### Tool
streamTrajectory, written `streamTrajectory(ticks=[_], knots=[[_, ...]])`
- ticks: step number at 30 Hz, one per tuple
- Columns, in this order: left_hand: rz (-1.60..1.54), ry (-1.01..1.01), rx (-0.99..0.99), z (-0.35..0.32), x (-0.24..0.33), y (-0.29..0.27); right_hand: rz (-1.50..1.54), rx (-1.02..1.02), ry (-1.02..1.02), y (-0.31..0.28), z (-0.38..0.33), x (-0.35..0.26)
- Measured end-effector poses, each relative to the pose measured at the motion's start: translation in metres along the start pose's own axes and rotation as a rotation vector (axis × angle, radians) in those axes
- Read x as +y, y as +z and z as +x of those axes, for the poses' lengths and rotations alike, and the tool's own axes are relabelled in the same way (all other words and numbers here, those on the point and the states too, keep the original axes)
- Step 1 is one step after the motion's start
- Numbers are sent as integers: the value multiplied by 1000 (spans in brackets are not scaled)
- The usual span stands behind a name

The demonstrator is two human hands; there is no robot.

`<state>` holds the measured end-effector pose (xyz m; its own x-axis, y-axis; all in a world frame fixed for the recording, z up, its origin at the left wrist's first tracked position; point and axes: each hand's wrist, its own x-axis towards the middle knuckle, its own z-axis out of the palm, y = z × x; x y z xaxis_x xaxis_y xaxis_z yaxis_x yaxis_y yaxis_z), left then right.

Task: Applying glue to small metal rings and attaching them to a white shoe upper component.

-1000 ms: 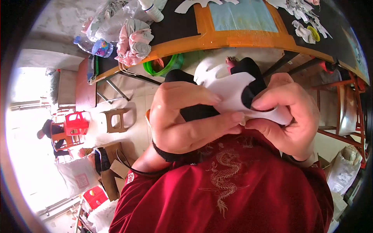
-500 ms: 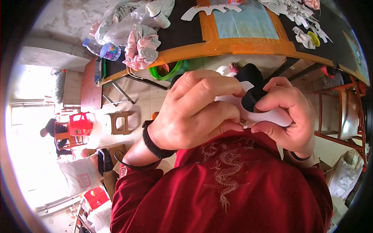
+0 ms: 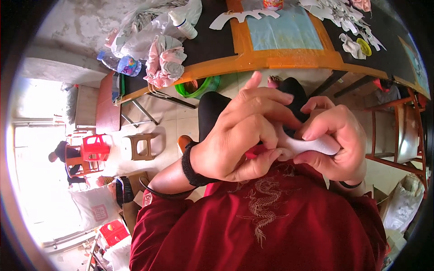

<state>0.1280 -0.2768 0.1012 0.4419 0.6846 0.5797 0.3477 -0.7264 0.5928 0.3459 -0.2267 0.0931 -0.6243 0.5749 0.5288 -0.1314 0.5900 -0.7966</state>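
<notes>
In front of my chest I hold a small, smooth white curved piece (image 3: pixel 312 147), narrow in the middle and rounded at its right end. My right hand (image 3: pixel 341 135) is closed on that rounded end, thumb below and fingers above. My left hand (image 3: pixel 246 131) is at the other end, its thumb and index finger bent against the piece. Its middle finger curls over the top, and its outer fingers are lifted. The left fingers partly hide that end, and the material is not clear.
Beyond my knees stands a table (image 3: pixel 289 58) with an orange edge. On it lie a notched white strip (image 3: pixel 244 17), white cut-outs (image 3: pixel 337 16), a pink cloth (image 3: pixel 166 61), a white bottle (image 3: pixel 183 25) and a plastic bottle (image 3: pixel 129 66). A stool (image 3: pixel 139 147) and red chair (image 3: pixel 95 147) stand left.
My left hand has shifted slightly right and loosened its pinch, with its outer fingers lifting. The white piece has turned, and its upper left part no longer shows. My right hand stays nearly still.
</notes>
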Motion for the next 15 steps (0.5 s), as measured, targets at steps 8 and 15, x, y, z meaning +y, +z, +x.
streamTrajectory(ticks=[8, 15], knots=[[-146, -287, -14, -11, -2, 2, 175, 113, 162, 4, -3, 7], [-398, -537, 197, -17, 4, 9, 451, 49, 411, 5, 5, 8]])
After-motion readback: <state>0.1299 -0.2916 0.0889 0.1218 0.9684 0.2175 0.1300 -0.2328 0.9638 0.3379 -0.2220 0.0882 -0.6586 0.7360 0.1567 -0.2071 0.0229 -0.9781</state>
